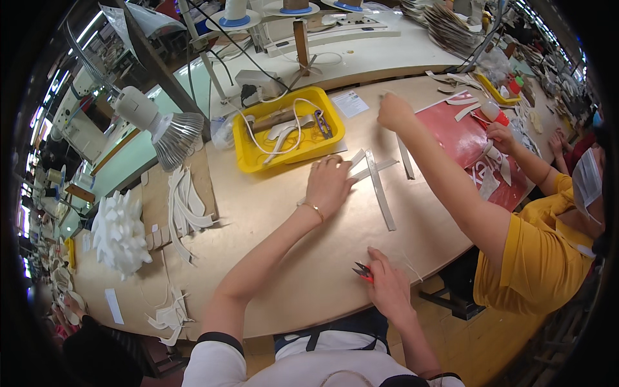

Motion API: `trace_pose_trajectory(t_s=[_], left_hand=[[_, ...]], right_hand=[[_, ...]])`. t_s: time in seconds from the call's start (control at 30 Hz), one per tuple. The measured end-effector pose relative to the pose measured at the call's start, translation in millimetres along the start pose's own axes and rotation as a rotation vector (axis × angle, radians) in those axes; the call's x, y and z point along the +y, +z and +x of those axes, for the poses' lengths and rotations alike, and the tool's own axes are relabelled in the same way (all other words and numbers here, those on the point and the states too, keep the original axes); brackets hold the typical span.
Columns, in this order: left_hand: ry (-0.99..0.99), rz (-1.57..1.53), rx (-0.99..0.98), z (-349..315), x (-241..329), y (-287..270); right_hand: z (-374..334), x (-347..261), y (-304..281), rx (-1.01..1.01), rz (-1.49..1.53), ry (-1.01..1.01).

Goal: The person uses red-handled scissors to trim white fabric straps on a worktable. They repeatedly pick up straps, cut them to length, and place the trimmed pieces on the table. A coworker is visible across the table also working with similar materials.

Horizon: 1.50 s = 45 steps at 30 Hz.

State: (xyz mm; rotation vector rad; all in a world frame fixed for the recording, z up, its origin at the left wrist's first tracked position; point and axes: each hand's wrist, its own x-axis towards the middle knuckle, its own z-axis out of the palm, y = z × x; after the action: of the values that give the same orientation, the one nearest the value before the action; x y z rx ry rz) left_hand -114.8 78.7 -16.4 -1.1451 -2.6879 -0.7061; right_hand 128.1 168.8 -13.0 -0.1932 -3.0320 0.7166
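My left hand (327,186), with a thin bracelet at its wrist, is over the table beyond the middle. Its curled fingers are at the near ends of pale strips (385,165); the exact grip is partly hidden. Across these strips lies a longer grey-beige strip (380,197). Nearer to me, my right hand (389,287) is closed on red-handled thread snips (363,272), their dark blades pointing left. Another narrow strip (405,157) lies to the right, under a co-worker's outstretched arm (445,171).
A yellow tray (244,158) holding tools and white cord stands beyond my left hand. On the left are a lamp (161,126), cut pale pieces (187,203) and a white foam-like bundle (120,233). A co-worker in yellow (535,258) sits right, by a red sheet (448,135).
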Motion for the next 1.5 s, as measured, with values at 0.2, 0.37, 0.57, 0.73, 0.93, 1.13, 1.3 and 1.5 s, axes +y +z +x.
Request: trace_pose_trajectory(t_s=[0.2,0.37,0.57,0.73,0.93,1.13,1.3,1.5], left_hand=[[-0.183,-0.108,-0.011,-34,-18,16],[-0.317,-0.294,-0.01,-44,-27,5],[-0.292,-0.23,0.014,-43,-23,4],[-0.257,-0.308,-0.143,-64,-47,-16],[-0.397,-0.279,-0.33,-89,-102,-83],[-0.282,-0.058,0.009,-106,-103,-90],[-0.082,-0.001,-0.011,-83,-65,-40],[-0.032,-0.088,-0.059,-54,-56,-14]], right_hand=[[-10,0,2,0.027,0.029,0.054],[1,0,-4,0.062,0.055,0.051],[9,6,-4,0.128,0.08,0.015],[4,9,1,0.157,0.114,0.007],[7,13,3,0.139,0.139,0.017],[16,1,0,0.178,0.042,0.051],[48,-10,12,0.224,-0.031,0.103],[66,-12,30,0.224,-0.162,0.157]])
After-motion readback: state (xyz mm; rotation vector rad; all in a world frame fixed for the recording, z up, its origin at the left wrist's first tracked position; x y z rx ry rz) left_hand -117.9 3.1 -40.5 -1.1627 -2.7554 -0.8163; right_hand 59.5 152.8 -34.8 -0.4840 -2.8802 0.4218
